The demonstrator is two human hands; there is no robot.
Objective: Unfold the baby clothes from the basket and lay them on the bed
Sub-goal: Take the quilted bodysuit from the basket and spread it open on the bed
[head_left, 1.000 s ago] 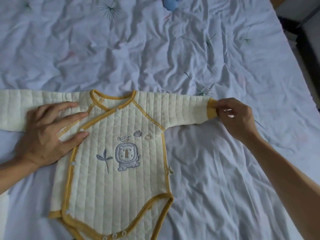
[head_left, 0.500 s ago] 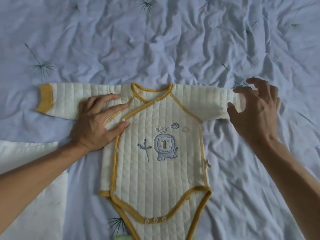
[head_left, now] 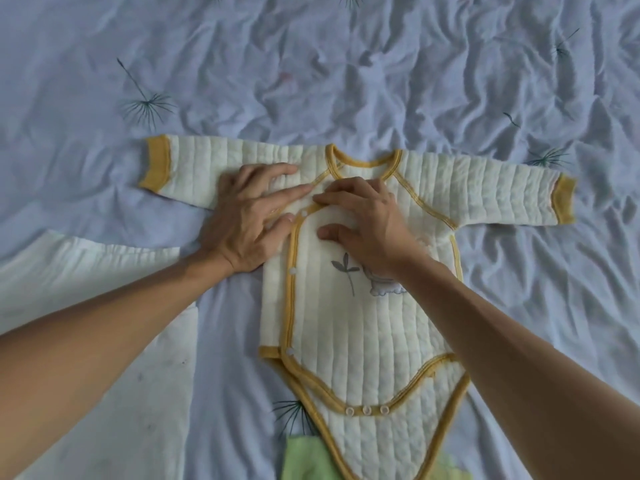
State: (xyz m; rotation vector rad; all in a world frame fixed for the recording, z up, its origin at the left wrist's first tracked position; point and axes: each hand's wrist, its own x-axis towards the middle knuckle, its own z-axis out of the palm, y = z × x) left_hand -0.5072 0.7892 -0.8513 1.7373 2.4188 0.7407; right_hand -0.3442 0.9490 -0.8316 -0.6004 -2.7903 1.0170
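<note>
Quilted cream bodysuit [head_left: 346, 323] lying face-up on the bed sheet [head_left: 381, 81], both sleeves spread. I am pressing my left hand [head_left: 242, 223] flat, fingers wide, on its shoulder. My right hand [head_left: 367, 223], having left the mustard cuff [head_left: 564, 199] half a second ago, is now resting with spread fingers on the chest flap, gripping nothing. I am judging this piece nearly laid out, with only smoothing remaining. A second cream garment [head_left: 104, 289] and a green cloth [head_left: 304, 459] are lying alongside.
</note>
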